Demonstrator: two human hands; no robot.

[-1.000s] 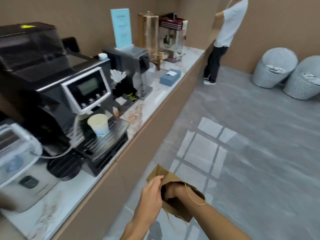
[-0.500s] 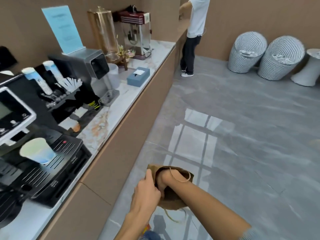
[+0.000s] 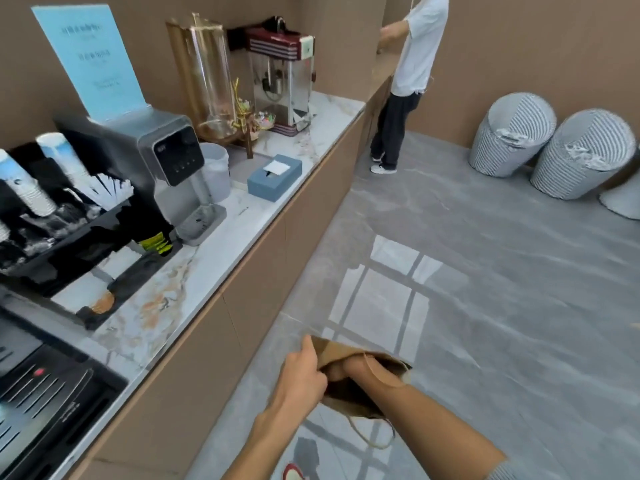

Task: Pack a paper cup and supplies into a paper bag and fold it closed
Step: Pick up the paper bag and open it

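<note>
A brown paper bag hangs in front of me above the floor, low in the head view. My left hand pinches the bag's near rim. My right hand is pushed inside the bag's mouth, so its fingers are hidden and I cannot tell whether they hold anything. Twine handles dangle below the bag. Stacks of white and blue paper cups lean in a black organiser on the counter at the left, beside a fan of white stirrers.
A marble counter runs along the left with a coffee machine tray, a water dispenser, a blue tissue box, a drink dispenser and a popcorn machine. A person stands at the far end. Striped stools sit at right.
The view has swung right along the counter, so the cup on the coffee machine tray has left the frame. My right hand stays inside the bag and my left still holds its rim.
</note>
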